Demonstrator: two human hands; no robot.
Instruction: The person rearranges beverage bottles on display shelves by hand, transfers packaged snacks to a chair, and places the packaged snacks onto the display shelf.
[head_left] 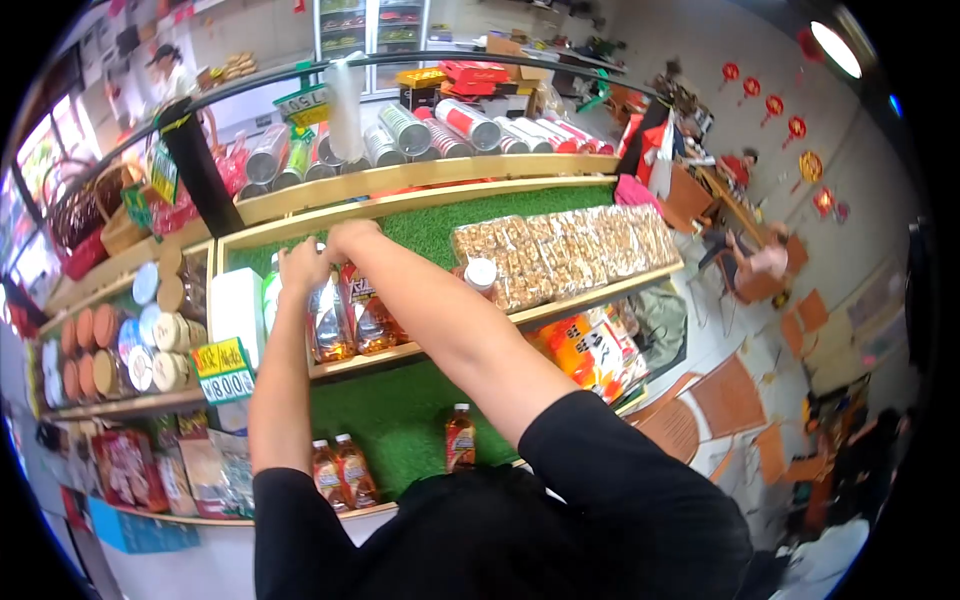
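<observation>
My left hand [304,266] is closed at the top of a bottle of brown drink [331,322] on the upper shelf. Beside it, my right hand [353,238] curls over the top of a neighbouring brown drink bottle [366,318]; its fingertips are mostly hidden. Just left of my left hand is a white box-like item [237,305]. A white-capped bottle [481,274] shows past my right forearm, partly hidden. On the shelf below stand several similar bottles, one alone [460,437] and a pair [354,470] to its left.
Wrapped nut bars [560,255] lie in rows on green turf [430,222]. Canisters [405,130] line the back rail. Round-lidded jars [170,370] and a price sign [223,370] are at left. Orange packets [590,350] lie lower right. Chairs [728,395] and seated people are at right.
</observation>
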